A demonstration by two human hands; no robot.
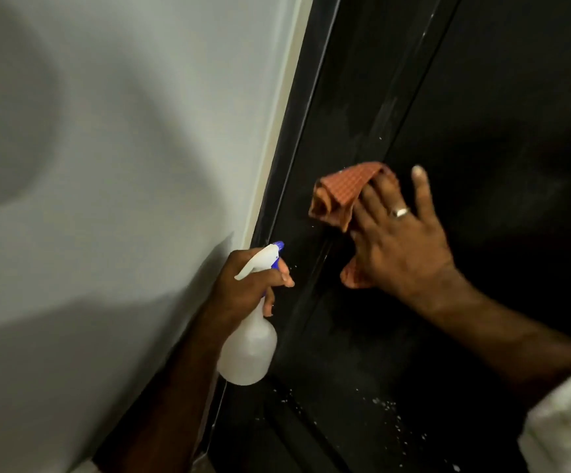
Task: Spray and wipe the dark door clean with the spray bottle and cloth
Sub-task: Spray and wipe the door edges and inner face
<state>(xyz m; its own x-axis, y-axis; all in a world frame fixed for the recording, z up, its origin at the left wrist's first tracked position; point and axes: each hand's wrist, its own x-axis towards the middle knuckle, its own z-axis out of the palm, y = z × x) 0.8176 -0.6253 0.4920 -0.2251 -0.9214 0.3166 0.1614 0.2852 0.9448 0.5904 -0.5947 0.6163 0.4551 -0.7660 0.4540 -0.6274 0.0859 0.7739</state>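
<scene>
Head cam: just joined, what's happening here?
A person is cleaning a dark door next to a pale wall. The left hand grips a white spray bottle with a blue nozzle, aimed toward the door's edge. The right hand presses an orange checked cloth flat against the door panel with fingers spread. White droplets fleck the door lower down, not yet wiped.

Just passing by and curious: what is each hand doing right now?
Left hand: grips the spray bottle.
Right hand: open, pressing the cloth flat against the dark door.
</scene>
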